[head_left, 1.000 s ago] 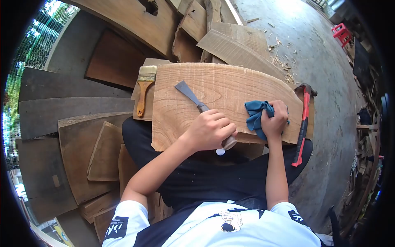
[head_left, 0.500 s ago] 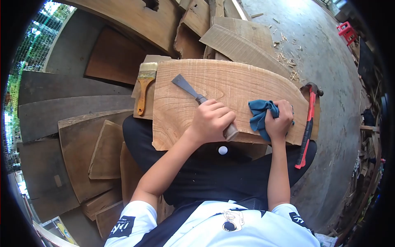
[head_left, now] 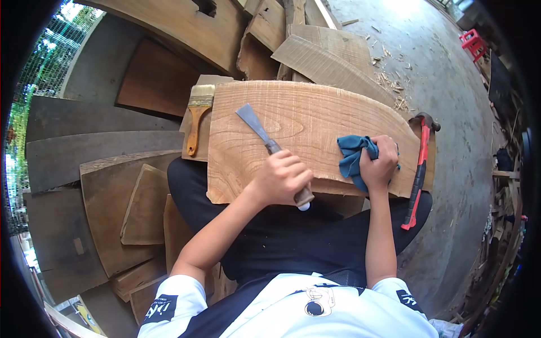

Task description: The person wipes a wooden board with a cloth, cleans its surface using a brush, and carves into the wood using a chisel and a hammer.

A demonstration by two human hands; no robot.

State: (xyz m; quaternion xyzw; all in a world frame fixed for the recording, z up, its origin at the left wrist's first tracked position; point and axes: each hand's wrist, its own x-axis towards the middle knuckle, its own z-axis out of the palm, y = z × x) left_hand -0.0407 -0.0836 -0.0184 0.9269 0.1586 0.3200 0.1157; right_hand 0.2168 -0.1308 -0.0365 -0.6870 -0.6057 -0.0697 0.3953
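In the head view my left hand (head_left: pixel 282 177) is wrapped round the wooden handle of a chisel (head_left: pixel 255 125). Its flat, flared blade points up and left over a wooden slab (head_left: pixel 332 107); whether it touches the wood I cannot tell. My right hand (head_left: pixel 379 163) grips a bunched blue cloth (head_left: pixel 352 158) and presses it on the slab's right part. A paintbrush (head_left: pixel 195 127) with a yellow handle lies left of the slab. A hammer (head_left: pixel 419 180) with a red and black handle lies along the right end. The slab rests over my lap.
Several wooden boards (head_left: pixel 67 158) lean and lie on the left. More offcuts (head_left: pixel 332 65) are stacked beyond the slab. Wood shavings (head_left: pixel 389 73) are scattered on the concrete floor (head_left: pixel 451 169). A red stool (head_left: pixel 473 44) stands far right.
My left hand has moved down and slightly left with the chisel, its blade now pointing more steeply away from me. My right hand stays on the cloth, almost in place.
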